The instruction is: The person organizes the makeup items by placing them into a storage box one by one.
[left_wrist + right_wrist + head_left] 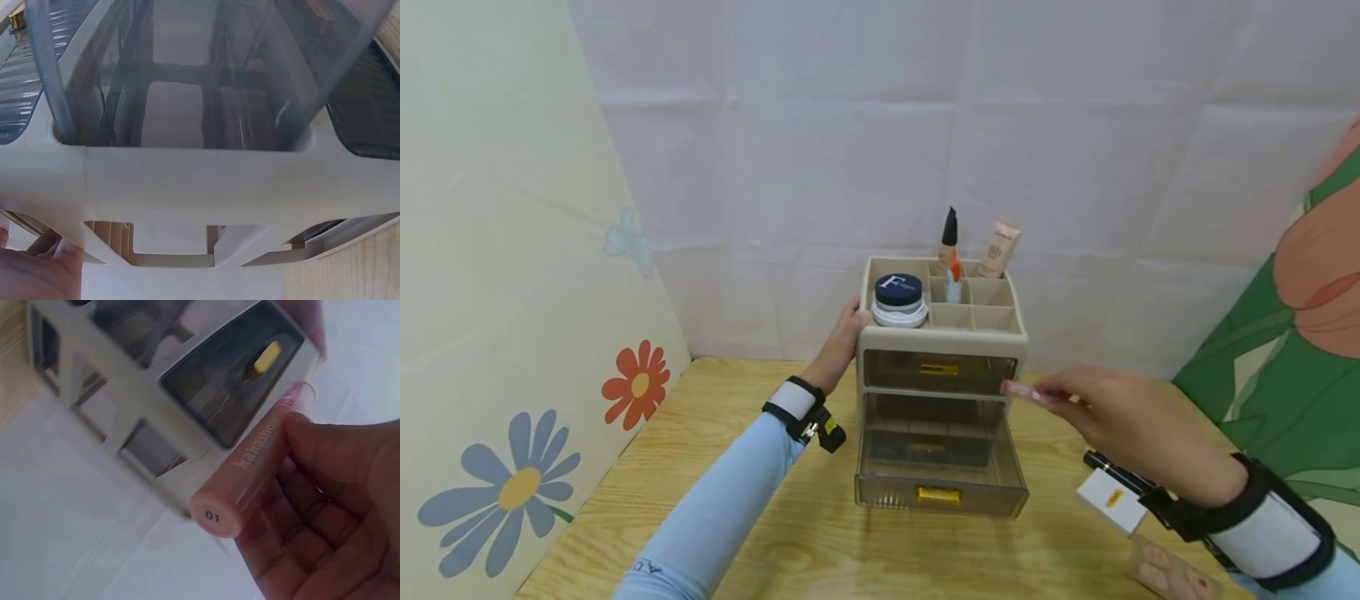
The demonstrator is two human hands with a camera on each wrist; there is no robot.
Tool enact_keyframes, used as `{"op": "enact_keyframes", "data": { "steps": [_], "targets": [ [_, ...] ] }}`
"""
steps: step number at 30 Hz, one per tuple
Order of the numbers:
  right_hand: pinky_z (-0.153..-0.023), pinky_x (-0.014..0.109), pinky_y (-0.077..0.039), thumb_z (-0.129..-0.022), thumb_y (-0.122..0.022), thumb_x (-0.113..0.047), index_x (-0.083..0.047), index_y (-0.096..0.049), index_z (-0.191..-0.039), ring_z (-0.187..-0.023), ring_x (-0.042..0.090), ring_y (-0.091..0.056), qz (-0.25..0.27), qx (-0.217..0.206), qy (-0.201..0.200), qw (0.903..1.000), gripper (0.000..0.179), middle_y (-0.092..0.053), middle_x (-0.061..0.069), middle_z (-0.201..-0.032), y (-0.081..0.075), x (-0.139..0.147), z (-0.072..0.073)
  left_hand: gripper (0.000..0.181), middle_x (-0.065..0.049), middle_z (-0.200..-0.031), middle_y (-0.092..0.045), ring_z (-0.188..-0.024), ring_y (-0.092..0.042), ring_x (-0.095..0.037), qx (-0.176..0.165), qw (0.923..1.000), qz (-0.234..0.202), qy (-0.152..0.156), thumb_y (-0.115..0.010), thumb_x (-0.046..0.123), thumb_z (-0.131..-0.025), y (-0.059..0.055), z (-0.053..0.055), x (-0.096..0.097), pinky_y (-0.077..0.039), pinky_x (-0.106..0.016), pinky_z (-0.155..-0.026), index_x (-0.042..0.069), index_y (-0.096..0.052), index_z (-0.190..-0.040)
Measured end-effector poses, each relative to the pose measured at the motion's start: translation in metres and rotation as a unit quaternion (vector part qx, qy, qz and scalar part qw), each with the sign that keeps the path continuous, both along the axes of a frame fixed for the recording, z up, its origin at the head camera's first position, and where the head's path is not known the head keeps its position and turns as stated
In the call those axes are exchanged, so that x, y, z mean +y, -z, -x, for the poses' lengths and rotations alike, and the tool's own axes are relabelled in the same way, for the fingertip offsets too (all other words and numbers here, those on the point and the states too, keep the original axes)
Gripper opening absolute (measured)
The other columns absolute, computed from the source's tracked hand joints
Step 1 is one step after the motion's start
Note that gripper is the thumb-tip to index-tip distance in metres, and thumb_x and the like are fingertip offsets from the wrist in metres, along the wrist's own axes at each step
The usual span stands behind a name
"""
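Observation:
A beige makeup organizer (951, 337) stands on the wooden table, its lower see-through drawer (891, 493) pulled out and its upper drawer (891, 371) closed. My left hand (837, 348) grips the organizer's left side near the top; some of its fingers show in the left wrist view. Between thumb and fingers, my right hand (1123, 421) pinches a pink lip gloss tube (253, 465) marked "kakashow" and "01". That tube is in front of the organizer's right edge, above the open drawer. Whether it touches the organizer I cannot tell.
On the organizer's top sit a dark-lidded round jar (898, 290), a black-capped bottle (951, 229), an orange-tipped tube (953, 279) and a BB cream tube (1000, 248). A white box (1112, 498), black pens (1108, 468) and a beige box (1168, 571) lie at right.

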State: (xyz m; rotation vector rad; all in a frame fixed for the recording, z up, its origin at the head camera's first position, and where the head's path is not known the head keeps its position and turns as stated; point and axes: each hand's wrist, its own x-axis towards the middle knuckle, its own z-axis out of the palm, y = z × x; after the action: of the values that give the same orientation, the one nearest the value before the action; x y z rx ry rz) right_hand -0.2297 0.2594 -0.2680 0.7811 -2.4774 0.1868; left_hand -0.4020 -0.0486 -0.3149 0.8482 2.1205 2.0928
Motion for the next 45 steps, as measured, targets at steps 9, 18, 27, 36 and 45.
{"op": "enact_keyframes", "data": {
  "steps": [9,18,27,36,45],
  "targets": [
    [-0.057,0.026,-0.046,-0.082,-0.077,-0.009,-0.016,-0.073,-0.095,-0.069,0.0,-0.054,-0.017,-0.049,-0.068,0.9963,0.016,-0.066,-0.011,-0.085,-0.007,-0.04,0.011,0.068,-0.016,-0.152,-0.024,-0.131,-0.031,-0.031,0.009,0.9999,-0.01,0.007,-0.033,0.04,-0.096,0.002,0.004,0.001,-0.029,-0.052,-0.105,0.01,-0.014,-0.154],
    [-0.065,0.03,-0.051,-0.086,-0.073,-0.01,-0.013,-0.073,-0.099,-0.078,0.005,-0.061,-0.044,-0.142,-0.117,0.9819,0.013,-0.067,-0.008,-0.091,-0.008,-0.065,0.027,0.065,-0.019,-0.155,-0.015,-0.135,-0.025,-0.034,0.005,0.9999,-0.003,0.015,-0.03,0.033,-0.1,0.0,0.003,0.002,-0.026,-0.054,-0.107,0.006,-0.008,-0.155],
    [-0.064,0.025,-0.051,-0.087,-0.072,-0.01,-0.015,-0.074,-0.093,-0.072,0.0,-0.059,-0.041,-0.239,-0.15,0.9586,0.008,-0.067,-0.011,-0.084,0.001,-0.089,0.051,0.064,-0.017,-0.153,-0.022,-0.133,-0.029,-0.031,0.015,0.9998,-0.009,0.008,-0.031,0.035,-0.099,0.001,0.005,0.001,-0.027,-0.053,-0.106,0.008,-0.013,-0.154],
    [-0.066,0.025,-0.051,-0.086,-0.073,-0.01,-0.013,-0.074,-0.091,-0.071,0.002,-0.059,-0.05,-0.342,-0.123,0.9305,0.006,-0.065,-0.012,-0.079,0.018,-0.105,0.07,0.065,-0.018,-0.151,-0.026,-0.132,-0.031,-0.031,0.028,0.9995,-0.016,0.005,-0.031,0.036,-0.098,0.002,0.003,0.003,-0.028,-0.053,-0.106,0.007,-0.014,-0.154],
    [-0.063,0.023,-0.049,-0.082,-0.075,-0.005,-0.012,-0.072,-0.082,-0.067,0.003,-0.057,-0.081,-0.37,-0.111,0.9187,0.007,-0.063,-0.011,-0.074,0.03,-0.111,0.076,0.066,-0.019,-0.152,-0.024,-0.133,-0.03,-0.032,0.031,0.9994,-0.016,0.01,-0.032,0.037,-0.098,0.002,0.003,0.002,-0.027,-0.054,-0.107,0.007,-0.013,-0.154]
  ]
}}
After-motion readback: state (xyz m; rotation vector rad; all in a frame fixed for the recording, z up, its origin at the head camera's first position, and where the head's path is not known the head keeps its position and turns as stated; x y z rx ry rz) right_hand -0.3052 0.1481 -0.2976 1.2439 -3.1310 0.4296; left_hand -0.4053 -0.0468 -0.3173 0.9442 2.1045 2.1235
